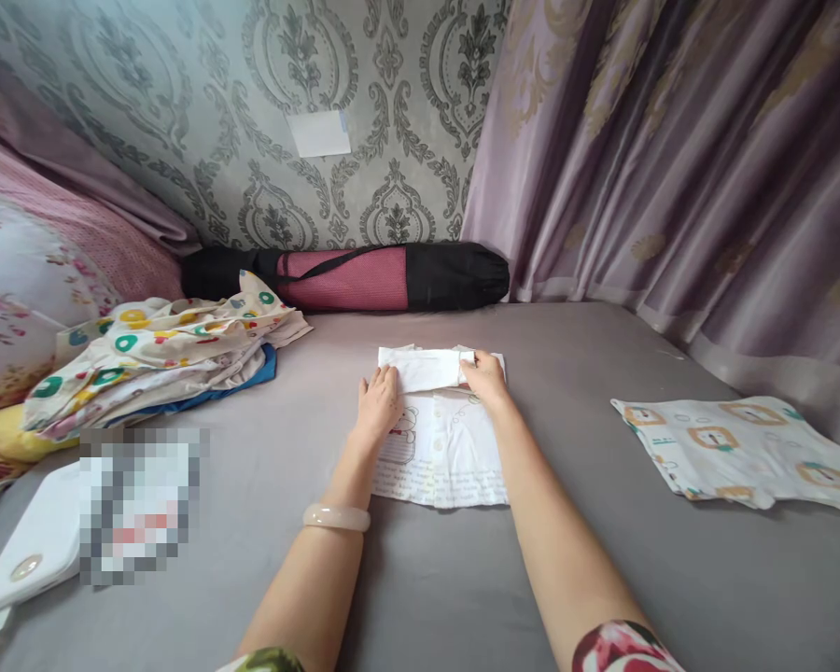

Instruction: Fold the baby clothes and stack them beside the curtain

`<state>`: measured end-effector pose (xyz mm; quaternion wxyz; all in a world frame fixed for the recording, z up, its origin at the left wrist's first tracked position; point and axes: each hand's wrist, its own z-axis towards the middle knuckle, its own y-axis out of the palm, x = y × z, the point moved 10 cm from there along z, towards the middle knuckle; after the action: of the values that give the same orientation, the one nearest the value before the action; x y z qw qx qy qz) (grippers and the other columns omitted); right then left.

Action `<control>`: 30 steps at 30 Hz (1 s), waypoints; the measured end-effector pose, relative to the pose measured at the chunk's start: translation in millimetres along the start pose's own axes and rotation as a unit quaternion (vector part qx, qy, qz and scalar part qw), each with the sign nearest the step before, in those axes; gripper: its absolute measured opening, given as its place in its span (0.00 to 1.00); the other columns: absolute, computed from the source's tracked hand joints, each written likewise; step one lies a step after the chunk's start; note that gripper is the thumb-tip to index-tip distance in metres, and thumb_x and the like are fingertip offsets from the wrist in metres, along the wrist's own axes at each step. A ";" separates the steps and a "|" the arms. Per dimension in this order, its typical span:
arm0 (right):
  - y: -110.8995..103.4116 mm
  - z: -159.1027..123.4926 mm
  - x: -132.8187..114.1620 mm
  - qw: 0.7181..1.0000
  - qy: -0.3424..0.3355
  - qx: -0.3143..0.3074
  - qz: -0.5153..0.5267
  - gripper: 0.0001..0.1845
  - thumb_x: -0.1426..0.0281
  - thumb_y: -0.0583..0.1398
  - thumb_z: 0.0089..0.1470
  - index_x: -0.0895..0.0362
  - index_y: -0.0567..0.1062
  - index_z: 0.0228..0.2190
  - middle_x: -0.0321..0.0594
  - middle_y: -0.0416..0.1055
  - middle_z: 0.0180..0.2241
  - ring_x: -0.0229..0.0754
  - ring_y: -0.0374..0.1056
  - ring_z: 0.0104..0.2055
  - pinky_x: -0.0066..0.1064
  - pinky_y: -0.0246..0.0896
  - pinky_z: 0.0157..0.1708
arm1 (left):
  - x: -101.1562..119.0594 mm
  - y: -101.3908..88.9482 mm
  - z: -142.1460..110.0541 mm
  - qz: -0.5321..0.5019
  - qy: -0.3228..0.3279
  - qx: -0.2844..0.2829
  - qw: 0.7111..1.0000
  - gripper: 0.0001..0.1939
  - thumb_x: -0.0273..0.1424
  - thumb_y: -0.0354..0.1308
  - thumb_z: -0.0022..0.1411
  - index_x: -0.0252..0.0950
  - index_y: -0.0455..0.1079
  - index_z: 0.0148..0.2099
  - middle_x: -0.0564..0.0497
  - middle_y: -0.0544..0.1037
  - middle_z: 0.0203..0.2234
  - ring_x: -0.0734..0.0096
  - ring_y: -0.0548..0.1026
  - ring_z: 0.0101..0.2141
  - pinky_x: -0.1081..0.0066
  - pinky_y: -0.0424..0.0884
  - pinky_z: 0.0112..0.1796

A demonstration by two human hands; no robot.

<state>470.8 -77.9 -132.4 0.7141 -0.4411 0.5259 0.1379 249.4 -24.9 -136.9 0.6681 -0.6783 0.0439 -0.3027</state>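
Note:
A small white buttoned shirt [440, 467] lies flat on the grey bed sheet, with a line drawing and rows of printed letters near its hem. A white sleeve [424, 367] is laid across its upper part. My left hand [380, 401] rests on the left side of the shirt, fingers stretched out over the sleeve's left end. At the sleeve's right end, my right hand [485, 375] pinches the cloth between thumb and fingers. The shirt's collar is mostly hidden beneath the sleeve.
A folded patterned garment [749, 448] lies at the right. Piled clothes [175, 350] sit at the left, near a white power bank [42, 537] with a cable and a pixelated object [147, 504]. A black and pink bag [350, 278] lies along the wall.

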 end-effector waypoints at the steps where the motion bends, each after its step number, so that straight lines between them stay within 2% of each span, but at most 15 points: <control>1: -4.0 1.1 -0.1 0.999 -0.010 0.011 -0.029 0.14 0.73 0.57 0.54 0.58 0.78 0.42 0.44 0.79 0.40 0.45 0.74 0.43 0.35 0.68 0.45 | -1.2 0.1 0.2 0.001 -0.004 0.002 1.000 0.29 0.18 0.40 0.61 0.33 0.57 0.63 0.39 0.58 0.66 0.54 0.52 0.67 0.46 0.48 0.63; 9: -15.4 -4.4 -4.3 0.985 -0.026 0.026 -0.167 0.18 0.75 0.54 0.58 0.59 0.75 0.49 0.48 0.76 0.47 0.48 0.70 0.52 0.35 0.61 0.52 | -7.6 3.0 2.2 -0.014 -0.016 0.004 1.000 0.28 0.19 0.43 0.61 0.37 0.58 0.63 0.40 0.58 0.66 0.54 0.52 0.67 0.44 0.47 0.63; 12: -17.0 -8.5 -9.1 0.978 -0.030 0.030 -0.204 0.22 0.76 0.50 0.60 0.60 0.72 0.52 0.51 0.76 0.48 0.50 0.69 0.53 0.37 0.60 0.52 | -4.7 -6.2 1.7 -0.027 -0.016 0.022 0.999 0.25 0.22 0.41 0.64 0.35 0.58 0.63 0.38 0.60 0.65 0.56 0.53 0.67 0.45 0.47 0.63; 15: -14.4 -13.4 -23.3 0.970 -0.066 0.042 -0.231 0.25 0.78 0.46 0.61 0.65 0.68 0.57 0.56 0.71 0.53 0.50 0.65 0.57 0.36 0.57 0.55 | 4.3 -21.5 1.0 -0.042 -0.010 0.050 0.998 0.23 0.25 0.39 0.68 0.35 0.58 0.63 0.37 0.61 0.65 0.56 0.53 0.67 0.45 0.47 0.63; 18: 2.0 -23.3 -45.3 0.957 -0.135 0.026 -0.255 0.27 0.74 0.45 0.63 0.65 0.63 0.61 0.55 0.60 0.63 0.49 0.54 0.65 0.41 0.47 0.62 | 16.3 -30.9 2.2 -0.061 0.002 0.062 0.996 0.22 0.26 0.41 0.68 0.37 0.59 0.62 0.38 0.61 0.64 0.56 0.53 0.67 0.44 0.48 0.62; 22: 36.2 -42.5 -63.9 0.937 -0.192 -0.044 -0.289 0.28 0.66 0.43 0.67 0.62 0.58 0.64 0.49 0.48 0.68 0.49 0.39 0.71 0.51 0.29 0.67 | 31.8 -24.2 10.7 -0.070 0.021 0.037 0.997 0.23 0.24 0.42 0.66 0.39 0.60 0.62 0.39 0.64 0.63 0.55 0.56 0.65 0.44 0.52 0.61; 25: 53.2 -53.8 -67.9 0.927 -0.208 -0.086 -0.300 0.29 0.63 0.42 0.67 0.61 0.56 0.65 0.47 0.46 0.69 0.48 0.37 0.71 0.50 0.24 0.67 | 41.3 -17.5 20.5 -0.061 0.039 0.029 0.997 0.24 0.23 0.43 0.65 0.37 0.61 0.62 0.38 0.65 0.62 0.54 0.58 0.65 0.45 0.53 0.61; 30: 60.2 -58.7 -69.4 0.918 -0.222 -0.109 -0.309 0.30 0.65 0.41 0.67 0.62 0.56 0.65 0.46 0.46 0.69 0.50 0.36 0.71 0.51 0.22 0.67 | 47.6 -15.6 34.1 -0.035 0.048 0.038 0.998 0.23 0.25 0.42 0.67 0.33 0.61 0.63 0.36 0.63 0.63 0.54 0.56 0.65 0.48 0.50 0.62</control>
<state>365.7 -70.4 -104.5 0.7670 -0.6149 0.1729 0.0614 298.8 -15.3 -103.0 0.6797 -0.6383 0.0405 -0.3592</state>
